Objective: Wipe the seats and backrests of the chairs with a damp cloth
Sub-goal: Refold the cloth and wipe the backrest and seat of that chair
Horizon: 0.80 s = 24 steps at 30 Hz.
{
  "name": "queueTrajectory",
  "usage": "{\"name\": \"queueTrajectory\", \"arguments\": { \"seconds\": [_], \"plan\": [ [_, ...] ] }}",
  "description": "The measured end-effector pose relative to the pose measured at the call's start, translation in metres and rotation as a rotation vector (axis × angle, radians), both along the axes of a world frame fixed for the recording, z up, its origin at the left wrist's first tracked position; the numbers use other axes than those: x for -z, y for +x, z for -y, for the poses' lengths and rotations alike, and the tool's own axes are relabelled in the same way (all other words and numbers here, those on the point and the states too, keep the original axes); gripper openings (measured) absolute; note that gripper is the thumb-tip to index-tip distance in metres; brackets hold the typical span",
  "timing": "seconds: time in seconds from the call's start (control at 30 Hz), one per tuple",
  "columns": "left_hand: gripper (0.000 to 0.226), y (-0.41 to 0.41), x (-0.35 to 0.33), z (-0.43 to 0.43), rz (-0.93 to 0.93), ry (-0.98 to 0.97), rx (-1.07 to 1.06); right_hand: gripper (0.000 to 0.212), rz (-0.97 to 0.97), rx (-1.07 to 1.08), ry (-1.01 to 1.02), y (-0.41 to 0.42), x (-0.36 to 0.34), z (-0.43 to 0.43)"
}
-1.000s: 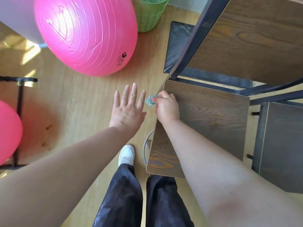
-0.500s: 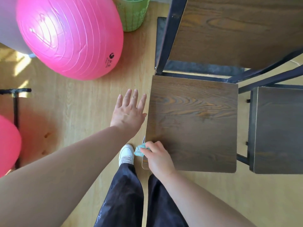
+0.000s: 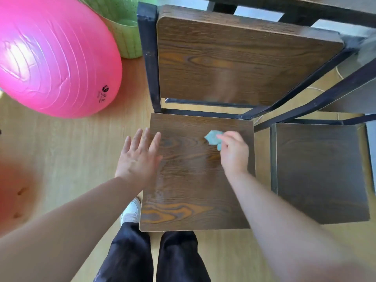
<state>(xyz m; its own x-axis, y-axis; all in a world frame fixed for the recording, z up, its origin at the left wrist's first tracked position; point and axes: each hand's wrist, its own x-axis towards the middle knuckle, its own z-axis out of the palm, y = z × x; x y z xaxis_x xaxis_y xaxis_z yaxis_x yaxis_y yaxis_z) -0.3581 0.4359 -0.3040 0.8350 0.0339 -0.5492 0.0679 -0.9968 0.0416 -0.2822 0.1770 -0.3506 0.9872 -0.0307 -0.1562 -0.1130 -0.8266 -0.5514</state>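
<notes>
Cloth: a small crumpled blue-green cloth lies on the far right part of the nearer chair's seat, pinched at its near edge by the right hand.
Right hand: the right hand is over the right side of the seat, its fingers curled round the cloth and pressing it onto the wood; most of the cloth sticks out past the fingertips toward the backrest.
Left hand: the left hand holds nothing, palm down, fingers straight and slightly spread. It is at the seat's left edge, with the fingertips over the wood and the wrist over the floor. I cannot tell whether it touches the seat.
Seat: the seat is a dark wood-grain board with rounded corners, and its near edge is just above the person's legs.
Backrest: the backrest is a matching wood-grain panel on a black metal frame, rising from the far edge of the seat.
Second chair: another chair seat of the same wood is just beside the first, on its right, with a narrow gap between them.
Floor: light wood-look floor.
Ball: a large pink ball is on the floor to the left of the backrest.
Basket: a green basket stands behind the ball, next to the frame.
Person: dark trousers and one white shoe show below the seat's near edge.
</notes>
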Motion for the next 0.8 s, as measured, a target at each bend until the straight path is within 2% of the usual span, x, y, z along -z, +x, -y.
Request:
{"name": "queueTrajectory", "arguments": {
  "seconds": [0.13, 0.23, 0.37, 0.47, 0.53, 0.63, 0.73, 0.8],
  "plan": [
    [0.066, 0.002, 0.011, 0.027, 0.008, -0.020, 0.019, 0.029, 0.001, -0.220, -0.091, 0.079, 0.002, 0.019],
    [0.066, 0.004, 0.018, 0.042, 0.003, -0.031, 0.024, 0.035, -0.070, -0.306, -0.155, 0.114, -0.002, 0.018],
    [0.066, 0.013, 0.026, 0.056, 0.021, -0.024, -0.002, 0.039, -0.372, -0.365, -0.485, 0.147, 0.005, 0.014],
    [0.066, 0.025, 0.030, 0.064, 0.031, -0.015, -0.019, 0.039, -0.564, -0.659, -0.618, 0.165, 0.021, 0.014],
    [0.066, 0.033, 0.033, 0.070, 0.053, -0.012, -0.031, 0.042, -0.583, -0.741, -0.582, 0.174, 0.030, 0.014],
    [0.065, 0.040, 0.038, 0.079, 0.075, -0.015, -0.023, 0.041, -0.642, -0.621, -0.439, 0.175, 0.026, 0.010],
    [0.064, 0.044, 0.042, 0.088, 0.092, -0.020, -0.012, 0.037, -0.578, -0.519, -0.375, 0.170, 0.019, 0.015],
    [0.065, 0.045, 0.045, 0.092, 0.107, -0.027, -0.012, 0.039, -0.524, -0.586, -0.406, 0.167, 0.016, 0.021]
  ]
}}
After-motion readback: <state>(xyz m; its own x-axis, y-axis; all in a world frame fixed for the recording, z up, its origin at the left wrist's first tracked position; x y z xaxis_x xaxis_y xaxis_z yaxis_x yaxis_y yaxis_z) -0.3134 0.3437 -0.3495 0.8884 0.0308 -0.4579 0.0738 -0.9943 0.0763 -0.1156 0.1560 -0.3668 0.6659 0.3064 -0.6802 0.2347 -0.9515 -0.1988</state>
